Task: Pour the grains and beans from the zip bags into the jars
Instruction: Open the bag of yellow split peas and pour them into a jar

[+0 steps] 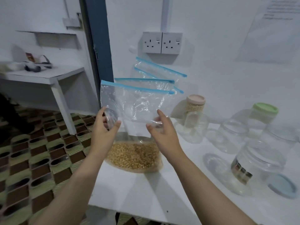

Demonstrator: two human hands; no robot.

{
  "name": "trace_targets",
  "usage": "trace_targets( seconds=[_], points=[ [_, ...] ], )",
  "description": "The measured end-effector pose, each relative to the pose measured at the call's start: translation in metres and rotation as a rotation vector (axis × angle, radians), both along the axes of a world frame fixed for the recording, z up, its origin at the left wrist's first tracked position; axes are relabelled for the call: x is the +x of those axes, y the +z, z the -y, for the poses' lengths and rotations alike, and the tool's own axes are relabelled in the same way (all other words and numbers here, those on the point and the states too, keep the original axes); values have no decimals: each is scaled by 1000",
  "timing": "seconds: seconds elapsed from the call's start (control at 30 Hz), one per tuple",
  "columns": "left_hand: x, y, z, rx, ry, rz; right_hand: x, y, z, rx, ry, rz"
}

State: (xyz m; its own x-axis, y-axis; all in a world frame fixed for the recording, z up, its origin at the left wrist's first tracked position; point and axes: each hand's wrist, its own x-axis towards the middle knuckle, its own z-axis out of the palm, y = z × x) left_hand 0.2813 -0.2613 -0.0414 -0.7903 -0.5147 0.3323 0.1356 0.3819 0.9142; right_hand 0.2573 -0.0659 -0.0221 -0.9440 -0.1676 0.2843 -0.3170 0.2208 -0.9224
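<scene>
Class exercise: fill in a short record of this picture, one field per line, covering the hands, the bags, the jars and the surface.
Left hand: pinches the lower left corner of the empty zip bag
Right hand: fingers spread, thumb at the bag's lower right edge
Other empty bags: lean against the wall behind
Full bag: yellow grains, lying on the white table
Filled jar: pink lid, at the back
Clear jars: open, apparently empty
Green-lidded jar: far right
Blue lid: lying loose

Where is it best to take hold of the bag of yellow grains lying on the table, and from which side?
Probably at its clear upper part, just above the grains, coming from above. The bag of yellow grains lies flat on the table with the grains heaped at the near end, so that empty plastic should pinch easily.
</scene>
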Motion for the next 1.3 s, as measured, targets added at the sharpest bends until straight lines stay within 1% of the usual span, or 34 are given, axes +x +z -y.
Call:
trace_targets(
  seconds=[0.2,0.33,0.47,0.6,0.7,0.8,0.93,1.07,1.23,1.3],
  points=[
    [0,6,3,35,-18,-136,4,-1,-5,-91,-156,-86],
    [4,13,-6,20,-55,-193,8,-2,-23,-97,-228,-133],
    [6,17,-32,44,-148,-243,16,-1,-53,-141,-296,-161],
    [5,11,-66,81,-236,-216,21,4,-93,-182,-356,-211],
    [4,3,-95,87,-300,-228,27,9,-122,-202,-385,-234],
    [5,-1,-119,52,-334,-228,33,11,-144,-169,-385,-245],
    [7,-5,-135,-42,-257,-205,37,11,-158,-146,-344,-264],
    [11,-17,-142,-98,-144,-125,36,19,-161,-158,-283,-283],
    [10,-23,-158,-340,16,-96,27,35,-168,-214,-237,-298],
    [9,-19,-165,-448,62,-89,26,39,-170,-198,-219,-294]
  ],
)
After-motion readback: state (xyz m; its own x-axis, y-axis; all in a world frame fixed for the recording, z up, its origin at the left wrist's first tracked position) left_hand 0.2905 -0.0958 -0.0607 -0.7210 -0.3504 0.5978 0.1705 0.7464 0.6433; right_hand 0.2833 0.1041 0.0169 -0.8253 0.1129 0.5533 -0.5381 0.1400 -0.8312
